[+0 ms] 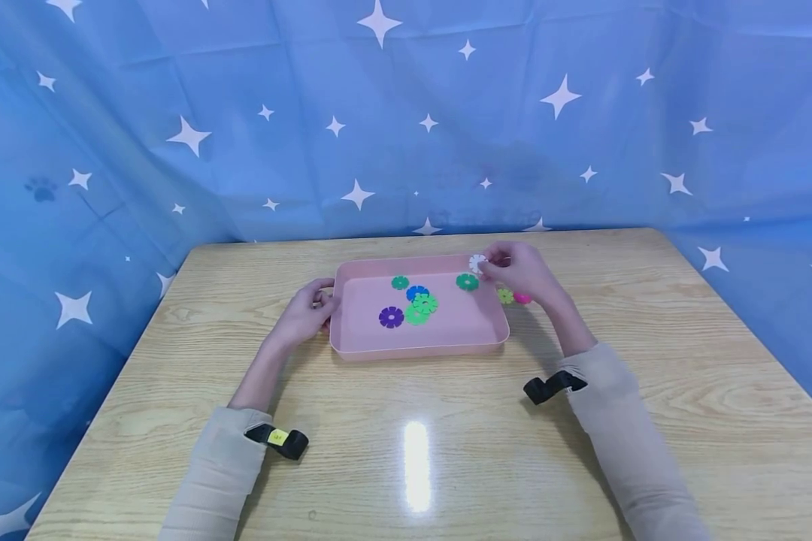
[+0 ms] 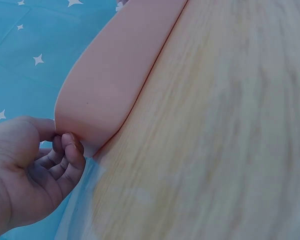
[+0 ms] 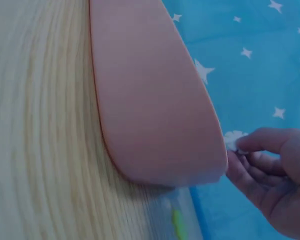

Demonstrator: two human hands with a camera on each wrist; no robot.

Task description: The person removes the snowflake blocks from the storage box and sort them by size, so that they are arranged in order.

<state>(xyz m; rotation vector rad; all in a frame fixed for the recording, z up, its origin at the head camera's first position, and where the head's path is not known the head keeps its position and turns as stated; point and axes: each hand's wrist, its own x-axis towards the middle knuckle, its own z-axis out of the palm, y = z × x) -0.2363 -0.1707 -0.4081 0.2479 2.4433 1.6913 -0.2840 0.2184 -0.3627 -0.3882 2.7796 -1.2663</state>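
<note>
A shallow pink tray (image 1: 446, 330) sits on the table with several flower-shaped plastic discs inside. Among these are a purple disc (image 1: 391, 317), a blue disc (image 1: 416, 291), a light green disc (image 1: 425, 303) and a dark green disc (image 1: 467, 282). At the tray's left end, my left hand (image 1: 304, 312) grips the rim, its fingers (image 2: 72, 155) curled against the outer wall. My right hand (image 1: 519, 267) pinches a white notched disc (image 1: 477, 263) over the back right corner. In the right wrist view the disc's lower part is hidden behind fingers and rim.
Just outside the tray's right end, a yellow-green disc (image 1: 505, 296) and a pink disc (image 1: 522, 298) lie on the wooden table (image 1: 352, 436). Behind the table's far edge hangs a blue curtain (image 1: 298, 83) with white stars.
</note>
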